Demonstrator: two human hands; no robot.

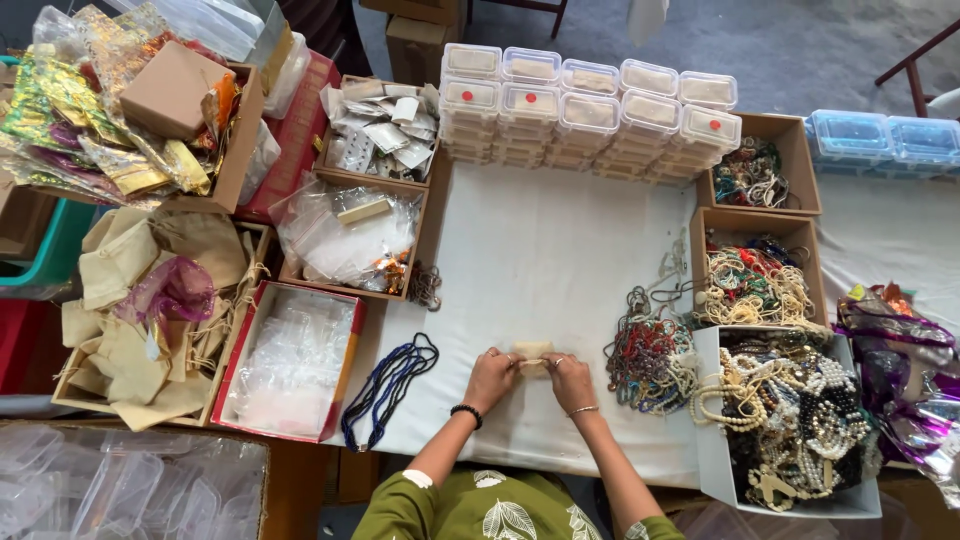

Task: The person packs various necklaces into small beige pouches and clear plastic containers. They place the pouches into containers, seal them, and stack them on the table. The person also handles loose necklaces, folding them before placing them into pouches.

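My left hand (491, 377) and my right hand (571, 379) meet over a small beige cloth pouch (532, 352) on the white tablecloth (545, 250). Both hands pinch the pouch at its near edge, fingers closed on it. A black bead bracelet sits on my left wrist, a thin bangle on my right. A dark blue and black bead necklace (388, 385) lies left of my left hand. A heap of mixed coloured bead necklaces (650, 355) lies right of my right hand.
Stacks of small clear lidded boxes (590, 115) line the far edge. Cardboard boxes of bead jewellery (757, 280) and a white box of pearl necklaces (790, 420) stand right. Left are boxes of plastic bags (295, 360), beige pouches (150, 310) and shiny foil bags (90, 110).
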